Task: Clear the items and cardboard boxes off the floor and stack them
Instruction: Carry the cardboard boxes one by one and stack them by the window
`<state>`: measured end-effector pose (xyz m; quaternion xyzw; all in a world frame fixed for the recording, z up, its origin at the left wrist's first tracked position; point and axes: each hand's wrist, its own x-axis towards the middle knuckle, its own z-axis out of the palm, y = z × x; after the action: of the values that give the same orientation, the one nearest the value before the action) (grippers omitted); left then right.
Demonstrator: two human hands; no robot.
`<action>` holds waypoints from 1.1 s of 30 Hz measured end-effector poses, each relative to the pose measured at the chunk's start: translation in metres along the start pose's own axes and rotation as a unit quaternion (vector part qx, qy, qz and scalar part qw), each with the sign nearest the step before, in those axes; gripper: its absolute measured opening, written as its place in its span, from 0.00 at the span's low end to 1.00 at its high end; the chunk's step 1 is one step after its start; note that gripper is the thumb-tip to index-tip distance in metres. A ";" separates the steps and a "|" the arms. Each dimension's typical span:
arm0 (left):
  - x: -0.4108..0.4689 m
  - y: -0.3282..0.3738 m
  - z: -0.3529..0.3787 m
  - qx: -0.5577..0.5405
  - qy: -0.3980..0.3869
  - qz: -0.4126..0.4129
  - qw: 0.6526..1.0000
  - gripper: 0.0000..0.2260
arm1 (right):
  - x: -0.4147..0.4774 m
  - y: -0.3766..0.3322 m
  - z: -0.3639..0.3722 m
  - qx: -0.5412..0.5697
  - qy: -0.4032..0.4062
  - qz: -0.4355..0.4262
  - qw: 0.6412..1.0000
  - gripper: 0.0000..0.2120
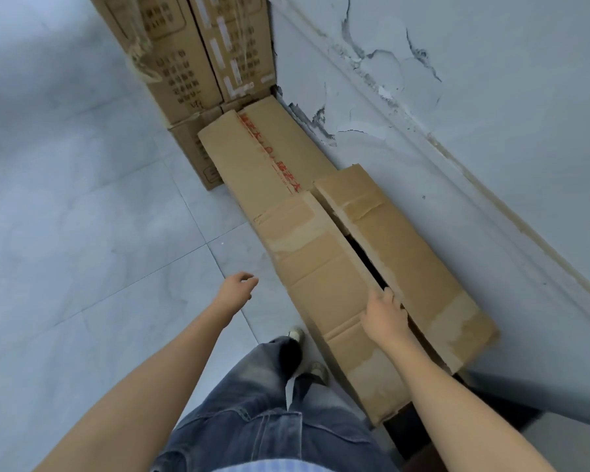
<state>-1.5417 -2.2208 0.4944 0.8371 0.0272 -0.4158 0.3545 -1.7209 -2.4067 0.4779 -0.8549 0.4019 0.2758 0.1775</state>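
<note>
A long brown cardboard box (324, 277) lies along the wall, its two top flaps parted by a dark slit. My right hand (384, 316) rests on the left flap with its fingertips at the edge of the slit. My left hand (237, 292) hangs in the air over the floor to the left of the box, fingers loosely curled and holding nothing. Beyond it lies a second long box (252, 158) with red print. Taller printed boxes (184, 63) stand stacked in the corner.
A cracked, peeling white wall (457, 114) runs along the right side. Pale tiled floor (82, 216) spreads to the left. My jeans-clad legs and shoes (297, 349) stand right beside the near box. Something dark lies under the box's near end (491, 400).
</note>
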 end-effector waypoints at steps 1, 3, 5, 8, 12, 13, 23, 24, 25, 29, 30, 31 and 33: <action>-0.010 -0.008 -0.001 -0.030 0.007 0.003 1.000 0.12 | -0.005 -0.008 -0.005 0.007 0.009 -0.020 1.000 0.24; -0.032 -0.031 -0.006 -0.098 0.031 0.003 0.995 0.08 | -0.021 -0.030 -0.011 0.035 0.033 -0.066 0.997 0.20; -0.046 -0.052 -0.008 -0.140 0.053 -0.008 0.989 0.07 | -0.031 -0.049 -0.013 0.095 0.038 -0.104 0.989 0.18; -0.062 -0.080 -0.027 -0.198 0.099 -0.046 0.974 0.07 | -0.052 -0.078 -0.004 0.167 0.006 -0.152 0.974 0.17; -0.065 -0.102 -0.063 -0.255 0.153 -0.046 0.954 0.07 | -0.067 -0.113 0.012 0.155 -0.065 -0.195 0.966 0.19; -0.065 -0.108 -0.071 -0.265 0.154 -0.043 0.951 0.07 | -0.070 -0.126 0.013 0.145 -0.071 -0.206 0.965 0.20; -0.093 -0.191 -0.245 -0.386 0.253 -0.018 0.887 0.06 | -0.113 -0.349 0.031 0.110 -0.027 -0.332 0.936 0.21; -0.097 -0.199 -0.265 -0.397 0.275 -0.010 0.876 0.06 | -0.119 -0.372 0.034 0.118 -0.025 -0.350 0.929 0.21; -0.101 -0.208 -0.283 -0.407 0.294 -0.006 0.865 0.06 | -0.125 -0.393 0.039 0.119 -0.026 -0.368 0.922 0.21; -0.114 -0.248 -0.332 -0.454 0.350 -0.017 0.819 0.06 | -0.148 -0.455 0.059 0.102 -0.053 -0.416 0.902 0.19; -0.116 -0.257 -0.340 -0.464 0.359 -0.024 0.809 0.06 | -0.152 -0.467 0.064 0.096 -0.063 -0.422 0.899 0.19; -0.117 -0.266 -0.347 -0.473 0.365 -0.031 0.801 0.06 | -0.154 -0.478 0.069 0.089 -0.073 -0.426 0.897 0.19; -0.116 -0.281 -0.357 -0.485 0.369 -0.052 0.791 0.06 | -0.157 -0.499 0.082 0.058 -0.091 -0.433 0.895 0.19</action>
<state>-1.4712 -1.7619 0.5606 0.6421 0.3977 -0.0246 0.6550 -1.4378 -1.9649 0.5507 -0.9039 -0.0109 0.2240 0.3642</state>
